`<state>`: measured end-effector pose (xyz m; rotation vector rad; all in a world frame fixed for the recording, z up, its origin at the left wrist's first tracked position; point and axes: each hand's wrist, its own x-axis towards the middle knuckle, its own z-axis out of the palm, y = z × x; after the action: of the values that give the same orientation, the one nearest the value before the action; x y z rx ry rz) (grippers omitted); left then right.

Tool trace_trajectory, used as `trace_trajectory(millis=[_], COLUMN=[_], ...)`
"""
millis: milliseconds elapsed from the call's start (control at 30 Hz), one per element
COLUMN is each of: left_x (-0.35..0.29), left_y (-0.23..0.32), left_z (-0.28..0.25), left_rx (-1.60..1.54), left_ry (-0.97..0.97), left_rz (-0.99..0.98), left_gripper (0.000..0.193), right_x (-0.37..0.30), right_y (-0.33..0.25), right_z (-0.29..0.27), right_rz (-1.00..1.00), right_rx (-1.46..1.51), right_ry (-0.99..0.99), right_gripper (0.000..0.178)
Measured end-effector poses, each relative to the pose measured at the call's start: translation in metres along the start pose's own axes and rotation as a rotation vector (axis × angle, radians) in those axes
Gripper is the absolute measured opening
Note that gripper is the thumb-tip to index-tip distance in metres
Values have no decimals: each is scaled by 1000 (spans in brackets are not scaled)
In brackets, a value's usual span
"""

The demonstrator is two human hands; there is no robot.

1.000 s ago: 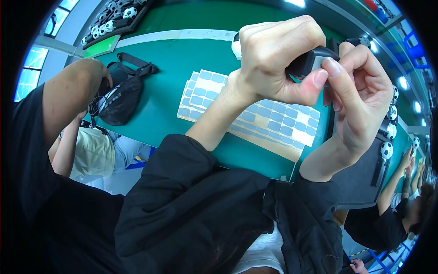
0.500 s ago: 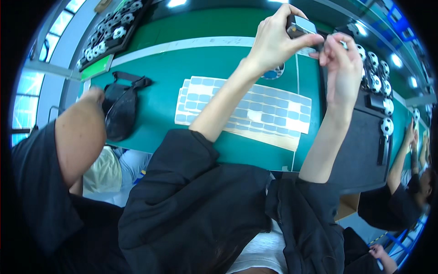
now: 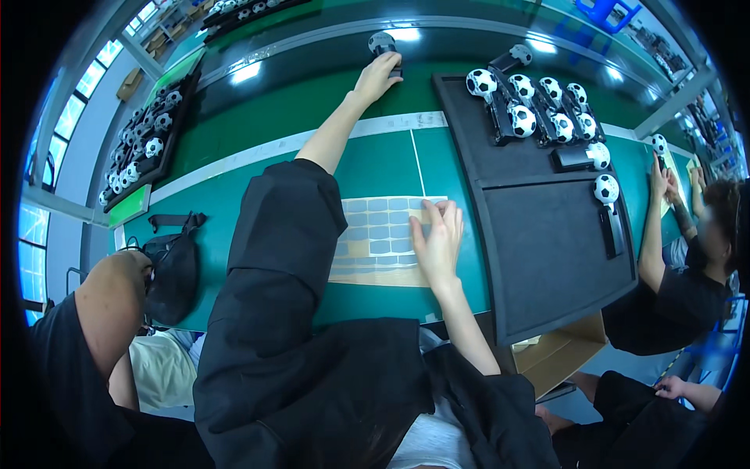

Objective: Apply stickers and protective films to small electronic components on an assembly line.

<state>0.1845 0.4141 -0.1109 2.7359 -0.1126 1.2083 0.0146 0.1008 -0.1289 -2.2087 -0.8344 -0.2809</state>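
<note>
At the far side, over the dark green strip, my left hand [image 3: 378,77] is closed around a black-handled device with a soccer-ball head [image 3: 382,43]. Its ball end points away from me; my fingers cover much of the handle. Nearer to me, a sheet of grey rounded stickers [image 3: 375,227] lies on the green table, partly hidden by my left sleeve. My right hand [image 3: 439,242] rests at the sheet's right edge. Its fingers are bent, with thumb and forefinger apart and their tips at the stickers. No loose sticker shows in it.
To the right, a black tray [image 3: 547,258] holds several soccer-ball devices. Another such device [image 3: 512,57] lies beyond it. A second filled tray [image 3: 144,144] stands far left, near a black bag [image 3: 172,273]. A cardboard box [image 3: 558,356] is below; co-workers sit on both sides.
My hands have parted. The left has carried the device leftward to the dark green strip, while the right has dropped toward me onto the sticker sheet. The view has shifted too.
</note>
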Motion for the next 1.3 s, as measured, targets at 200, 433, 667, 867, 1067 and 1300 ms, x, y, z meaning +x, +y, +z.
trace_trajectory(millis=[200,433,667,867,1067,1300], left_x=[10,-34,-68,-89,-126,-21], left_y=[49,256,317,325,326,237], left_z=[-23,-256,-314,-302,-302,-214], left_rx=[-115,-417,-563,-510,-408,-195], left_ry=[-101,5,253,300,274,289], left_rz=[-128,361,530,466,377,363], left_gripper=[16,28,7,10,13,16], right_x=[-4,-8,-20,-19,-19,-16], right_y=[7,0,3,1,3,10], right_z=[2,3,11,13,13,-3], right_rz=[7,9,16,31,18,55], right_rx=[24,60,88,31,76,148], right_ry=[26,-2,118,83,55,34], right_gripper=[28,27,26,27,27,29])
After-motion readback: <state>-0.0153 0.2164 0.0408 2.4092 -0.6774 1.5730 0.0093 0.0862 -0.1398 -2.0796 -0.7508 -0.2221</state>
